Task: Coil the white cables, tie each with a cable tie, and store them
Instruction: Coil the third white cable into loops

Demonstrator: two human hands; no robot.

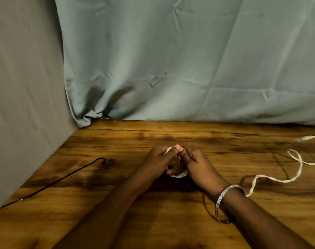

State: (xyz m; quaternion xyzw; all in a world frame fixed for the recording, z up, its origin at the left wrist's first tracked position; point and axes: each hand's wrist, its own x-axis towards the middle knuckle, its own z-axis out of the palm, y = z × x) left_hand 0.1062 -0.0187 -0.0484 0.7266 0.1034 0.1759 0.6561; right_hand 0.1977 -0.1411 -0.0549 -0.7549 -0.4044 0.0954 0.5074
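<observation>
Item: right wrist, nearest us, wearing a silver bangle. Beyond it, both hands meet over the wooden table.

Item: left hand and right hand, fingers curled and pressed together around a small coil of white cable; we see only a loop at the near edge of the grip and a sliver at the far edge.

Item: loose cable tail, trailing right of the grip and running out of view.

Item: thin black cord, left of the grip, untouched.

Item: grey-green cloth, beyond the grip.

Step, as we judge it: coiling, unfinished. Next we need to draw in the tail, turn by turn, without loosening the coil.

Not seen: any cable tie, storage place, number of turns, fingertips inside the grip.
</observation>
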